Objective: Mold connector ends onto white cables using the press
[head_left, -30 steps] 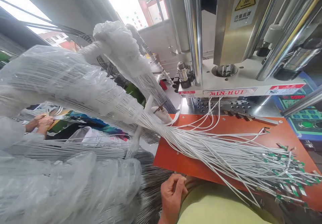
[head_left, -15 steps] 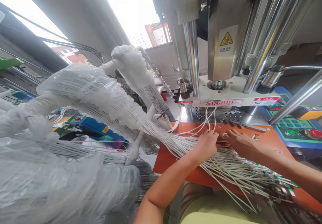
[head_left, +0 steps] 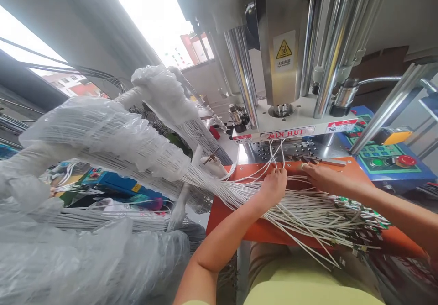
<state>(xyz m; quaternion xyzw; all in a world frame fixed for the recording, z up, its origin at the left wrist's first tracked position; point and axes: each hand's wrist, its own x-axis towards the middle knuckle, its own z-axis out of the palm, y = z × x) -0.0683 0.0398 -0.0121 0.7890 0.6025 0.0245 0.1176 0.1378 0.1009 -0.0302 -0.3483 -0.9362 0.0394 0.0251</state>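
A left hand [head_left: 274,187] closes its fingers on white cables [head_left: 283,152]. The right hand [head_left: 318,177], earlier alongside, now sits apart at three o'clock, grip unclear

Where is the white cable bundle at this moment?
In the head view, the white cable bundle lies mostly right of centre, across the orange board, in front of the MIN-HUI press, near the left hand.

Cables [head_left: 241,191] are white, the board [head_left: 218,216] orange, the control box [head_left: 393,176] blue.

Cables [head_left: 308,211] across the counter [head_left: 222,225] before me, press [head_left: 284,76] at twelve o'clock, control panel [head_left: 386,168] at two, bundles [head_left: 112,129] at ten.
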